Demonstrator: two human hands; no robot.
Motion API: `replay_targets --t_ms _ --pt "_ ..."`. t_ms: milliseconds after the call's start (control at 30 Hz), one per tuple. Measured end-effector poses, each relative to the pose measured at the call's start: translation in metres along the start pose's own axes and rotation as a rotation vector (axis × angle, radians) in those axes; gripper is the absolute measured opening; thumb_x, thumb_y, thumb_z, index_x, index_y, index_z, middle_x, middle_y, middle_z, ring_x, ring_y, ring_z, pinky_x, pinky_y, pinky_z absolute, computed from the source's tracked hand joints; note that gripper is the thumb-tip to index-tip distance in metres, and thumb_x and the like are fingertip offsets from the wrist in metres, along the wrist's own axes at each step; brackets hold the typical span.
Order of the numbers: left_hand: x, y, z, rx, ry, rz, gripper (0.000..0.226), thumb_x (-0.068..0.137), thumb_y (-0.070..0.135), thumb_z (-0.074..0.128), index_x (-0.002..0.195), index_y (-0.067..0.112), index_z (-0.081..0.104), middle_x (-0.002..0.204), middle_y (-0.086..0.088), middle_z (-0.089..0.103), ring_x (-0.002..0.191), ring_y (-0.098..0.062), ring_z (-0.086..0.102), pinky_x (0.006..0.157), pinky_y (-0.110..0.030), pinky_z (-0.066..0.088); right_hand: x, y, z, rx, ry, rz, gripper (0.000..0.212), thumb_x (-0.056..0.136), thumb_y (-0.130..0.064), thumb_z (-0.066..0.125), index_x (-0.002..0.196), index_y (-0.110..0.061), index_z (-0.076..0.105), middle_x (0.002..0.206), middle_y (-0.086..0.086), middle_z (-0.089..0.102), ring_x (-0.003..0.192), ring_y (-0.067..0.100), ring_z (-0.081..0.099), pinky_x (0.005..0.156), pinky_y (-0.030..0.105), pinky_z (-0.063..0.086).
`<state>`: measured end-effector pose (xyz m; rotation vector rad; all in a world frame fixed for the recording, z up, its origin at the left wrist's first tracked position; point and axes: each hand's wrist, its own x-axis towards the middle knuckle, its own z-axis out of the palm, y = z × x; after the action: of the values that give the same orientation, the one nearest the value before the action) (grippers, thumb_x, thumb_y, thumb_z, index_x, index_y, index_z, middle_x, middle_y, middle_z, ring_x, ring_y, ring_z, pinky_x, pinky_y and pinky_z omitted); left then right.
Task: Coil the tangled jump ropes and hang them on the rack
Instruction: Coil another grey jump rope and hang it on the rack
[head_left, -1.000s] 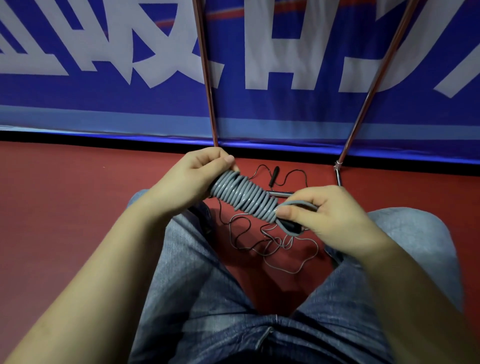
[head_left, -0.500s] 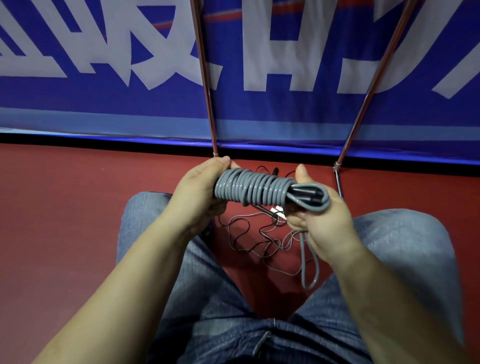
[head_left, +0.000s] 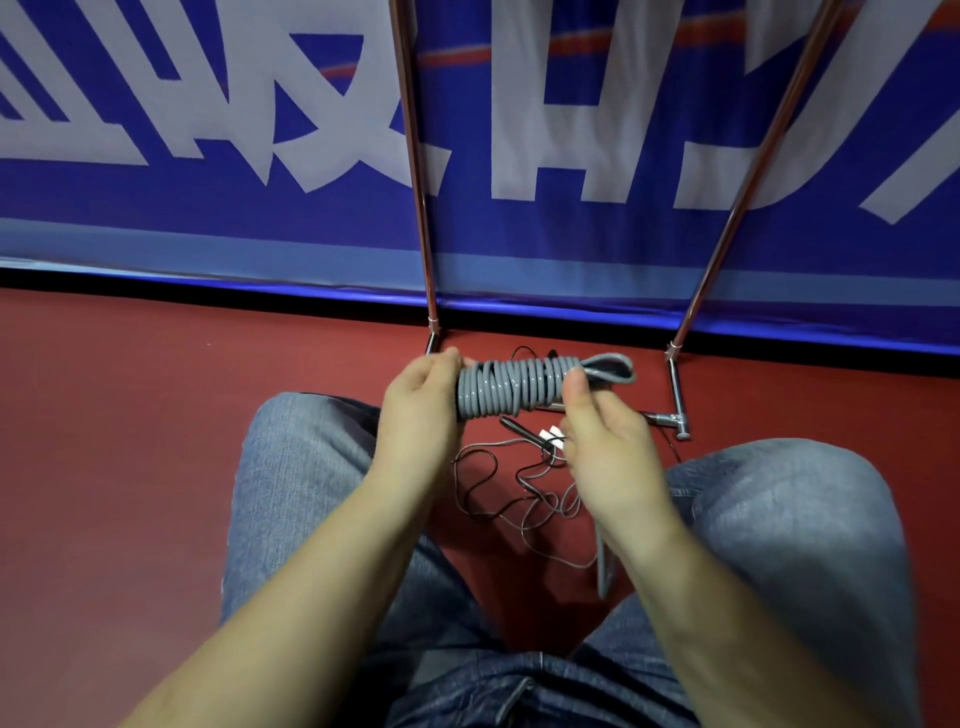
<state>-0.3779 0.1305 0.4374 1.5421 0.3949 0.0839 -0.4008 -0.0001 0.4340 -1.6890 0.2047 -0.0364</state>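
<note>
Grey rope bundle: a thick grey plastic jump rope (head_left: 511, 388), wound in tight side-by-side turns around its dark handles, is held level above the red floor between the two hands, in front of the knees.
Bundle's right end: a loop of the grey cord is folded over the dark handle tips, just past the right thumb.
Loose tail: a length of the same grey cord is seen hanging below the right wrist, down between the legs.
Left hand: the left hand (head_left: 421, 410) is closed round the left end of the bundle — fingers curled over the top, the coils gripped.
Right hand: the right hand (head_left: 605, 447) is wrapped under the bundle's right end with the thumb pressed up against the coils; the fingertips are hidden behind the rope.
Thin rope: a thin black wire jump rope (head_left: 519, 493) is left in a loose tangle on the floor between the knees, with one slim dark handle and small white tags near it — untouched by either hand.
Rack: a metal tube rack (head_left: 675, 387) is stood just beyond the hands; two uprights rise against the blue banner with large white lettering (head_left: 571, 130), and a low foot bar runs along the floor.
Legs: blue denim jeans (head_left: 291, 467) are worn, knees spread either side of the tangle.
</note>
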Motion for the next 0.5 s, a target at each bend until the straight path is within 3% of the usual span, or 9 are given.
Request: replay_targets --t_ms 100,200,267,333,433,500 --pt "-0.006 -0.003 -0.006 0.239 0.093 0.503 0.023 0.090 0.039 0.045 0.073 0.028 0.054 0.062 0.020 0.057 0.059 -0.001 0.048 0.061 -0.024 0.040 0.000 -0.001 0.004 0.322 -0.003 0.200 0.042 0.095 -0.036 0.047 0.057 -0.021 0.035 0.048 -0.008 0.025 0.037 0.004 0.019 0.035 0.017 0.018" --pt "-0.009 -0.004 -0.008 0.238 0.049 0.598 0.019 0.090 0.041 0.044 0.077 0.031 0.054 0.070 0.021 0.059 0.064 0.001 0.051 0.062 -0.019 0.041 -0.001 -0.007 -0.001 0.423 -0.058 0.181 0.044 0.093 -0.032 0.050 0.054 -0.020 0.033 0.048 -0.007 0.021 0.038 0.005 0.016 0.034 0.016 0.014" --pt "-0.007 0.002 -0.012 0.140 -0.089 0.450 0.018 0.094 0.031 0.049 0.079 0.026 0.056 0.062 0.015 0.056 0.055 -0.003 0.048 0.052 -0.020 0.040 0.000 -0.008 -0.008 0.401 -0.076 0.115 0.045 0.091 -0.032 0.051 0.050 -0.022 0.036 0.047 -0.008 0.020 0.039 0.005 0.015 0.035 0.017 0.013" --pt "-0.005 0.015 -0.019 0.041 -0.359 0.146 0.020 0.094 0.031 0.051 0.083 0.015 0.058 0.053 0.007 0.052 0.042 -0.009 0.046 0.041 -0.020 0.037 0.001 -0.014 -0.017 0.355 -0.098 0.049 0.039 0.087 -0.034 0.051 0.051 -0.021 0.045 0.045 -0.009 0.020 0.039 0.005 0.016 0.037 0.017 0.013" --pt "0.000 0.038 -0.029 0.164 -0.779 -0.258 0.044 0.074 0.051 0.062 0.090 0.011 0.060 0.054 -0.009 0.061 0.042 -0.018 0.057 0.043 -0.022 0.047 0.002 -0.026 -0.025 0.284 -0.184 -0.052 0.035 0.079 -0.037 0.051 0.048 -0.022 0.060 0.042 -0.010 0.022 0.038 0.005 0.018 0.041 0.022 0.012" --pt "0.005 0.051 -0.032 0.224 -0.962 -0.334 0.069 0.050 0.059 0.080 0.094 0.010 0.061 0.064 -0.014 0.068 0.050 -0.021 0.065 0.048 -0.027 0.055 0.002 -0.036 -0.026 0.215 -0.227 -0.123 0.035 0.073 -0.042 0.054 0.045 -0.022 0.056 0.040 -0.009 0.023 0.038 0.006 0.018 0.041 0.023 0.013"
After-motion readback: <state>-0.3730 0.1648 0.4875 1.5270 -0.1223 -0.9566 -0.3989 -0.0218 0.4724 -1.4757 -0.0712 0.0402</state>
